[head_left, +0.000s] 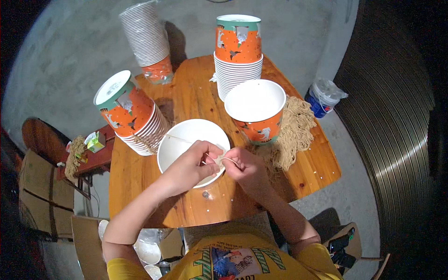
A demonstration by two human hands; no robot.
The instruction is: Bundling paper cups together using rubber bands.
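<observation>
Left of the grip stands a stack of orange tubs [128,109]; a white bowl-like tub [179,140] sits beneath it. The left hand [198,162] pinches pale cord [227,159] — fingertips closed — and the right hand [246,169] pinches it alongside; farther right lies tan yarn [297,128].

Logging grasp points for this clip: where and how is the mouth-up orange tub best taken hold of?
Probably by the near rim, right hand coming from the person's side: the orange tub stands mouth up, so a thumb could hook inside. An inverted stack stands close behind it and tan strands crowd its right.
</observation>
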